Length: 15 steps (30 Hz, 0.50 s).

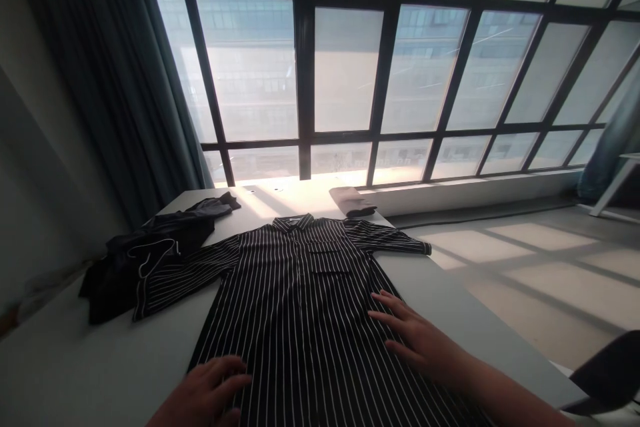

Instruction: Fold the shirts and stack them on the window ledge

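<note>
A black shirt with white stripes [300, 307] lies spread front side up, its collar toward the window and its sleeves out to both sides. Over the shirt's lower left edge is my left hand [207, 390], fingers apart and slightly bent, holding nothing. My right hand [413, 337] rests on or just above the right side of the shirt, with its fingers spread and nothing in them. Whether either palm presses on the cloth, I cannot tell. The shirt's bottom hem lies outside the view.
The shirt lies on a white table [420, 280]. A pile of dark clothes [150, 253] with a white drawstring sits at the left, touching the left sleeve. Near the far edge lies a folded light cloth [350, 200]. A dark chair [607, 373] stands at the lower right.
</note>
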Tool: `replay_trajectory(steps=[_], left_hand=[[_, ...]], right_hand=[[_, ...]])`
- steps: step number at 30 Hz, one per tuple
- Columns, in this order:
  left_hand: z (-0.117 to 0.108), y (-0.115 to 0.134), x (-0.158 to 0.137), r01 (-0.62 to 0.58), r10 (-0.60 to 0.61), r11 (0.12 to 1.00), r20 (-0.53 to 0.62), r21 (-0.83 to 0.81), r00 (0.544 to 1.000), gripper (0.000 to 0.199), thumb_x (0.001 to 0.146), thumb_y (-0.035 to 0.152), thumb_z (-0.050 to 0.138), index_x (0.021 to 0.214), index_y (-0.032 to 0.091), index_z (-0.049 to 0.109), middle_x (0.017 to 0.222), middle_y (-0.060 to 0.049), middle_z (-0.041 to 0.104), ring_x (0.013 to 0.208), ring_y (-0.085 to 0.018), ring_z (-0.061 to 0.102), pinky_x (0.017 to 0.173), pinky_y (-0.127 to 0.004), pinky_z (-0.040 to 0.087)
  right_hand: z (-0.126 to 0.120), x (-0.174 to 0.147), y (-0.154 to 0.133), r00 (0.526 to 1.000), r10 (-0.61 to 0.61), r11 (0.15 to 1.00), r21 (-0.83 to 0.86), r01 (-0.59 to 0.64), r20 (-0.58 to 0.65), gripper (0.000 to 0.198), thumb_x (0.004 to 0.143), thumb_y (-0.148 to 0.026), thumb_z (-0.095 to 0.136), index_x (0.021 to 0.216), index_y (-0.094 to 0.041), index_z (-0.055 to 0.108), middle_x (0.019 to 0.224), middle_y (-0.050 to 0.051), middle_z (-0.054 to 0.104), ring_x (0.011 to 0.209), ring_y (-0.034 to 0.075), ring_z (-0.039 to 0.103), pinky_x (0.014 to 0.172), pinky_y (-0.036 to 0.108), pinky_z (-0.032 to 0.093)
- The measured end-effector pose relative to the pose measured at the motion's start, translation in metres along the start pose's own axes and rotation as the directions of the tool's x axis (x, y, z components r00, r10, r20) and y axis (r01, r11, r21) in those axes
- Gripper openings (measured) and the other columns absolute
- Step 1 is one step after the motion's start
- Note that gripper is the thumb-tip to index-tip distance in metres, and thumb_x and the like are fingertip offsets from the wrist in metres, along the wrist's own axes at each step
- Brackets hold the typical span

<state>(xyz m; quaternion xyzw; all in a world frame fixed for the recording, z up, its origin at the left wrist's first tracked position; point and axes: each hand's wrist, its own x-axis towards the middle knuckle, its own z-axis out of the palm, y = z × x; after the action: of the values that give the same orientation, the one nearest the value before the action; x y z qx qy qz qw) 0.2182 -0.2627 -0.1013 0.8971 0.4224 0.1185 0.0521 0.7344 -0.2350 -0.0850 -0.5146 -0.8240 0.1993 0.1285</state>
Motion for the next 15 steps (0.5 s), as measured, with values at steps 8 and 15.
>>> replay_trajectory(steps=[8, 15], left_hand=[[0.004, 0.027, 0.204, 0.250, -0.244, 0.967, 0.105, -0.043, 0.964, 0.045, 0.102, 0.047, 0.054, 0.145, 0.034, 0.062, 0.154, -0.004, 0.056, 0.138, -0.028, 0.056, 0.116, -0.046, 0.046], [0.036, 0.003, 0.272, 0.390, -0.390, 0.921, 0.036, 0.009, 0.920, 0.059, 0.108, 0.054, 0.032, 0.160, 0.031, 0.045, 0.172, -0.010, 0.033, 0.161, -0.035, 0.020, 0.127, -0.058, 0.025]], right_hand=[[-0.025, 0.149, 0.032, 0.987, 0.161, 0.969, -0.185, -0.162, -0.019, 0.069, 0.102, -0.056, 0.054, 0.163, -0.026, 0.043, 0.176, 0.007, 0.017, 0.164, 0.028, 0.007, 0.133, 0.044, 0.013], [-0.054, 0.222, 0.109, 0.837, 0.479, 0.813, -0.226, -0.536, -0.264, 0.065, 0.108, -0.054, 0.035, 0.166, -0.026, 0.033, 0.174, 0.012, 0.022, 0.162, 0.033, 0.014, 0.127, 0.059, 0.015]])
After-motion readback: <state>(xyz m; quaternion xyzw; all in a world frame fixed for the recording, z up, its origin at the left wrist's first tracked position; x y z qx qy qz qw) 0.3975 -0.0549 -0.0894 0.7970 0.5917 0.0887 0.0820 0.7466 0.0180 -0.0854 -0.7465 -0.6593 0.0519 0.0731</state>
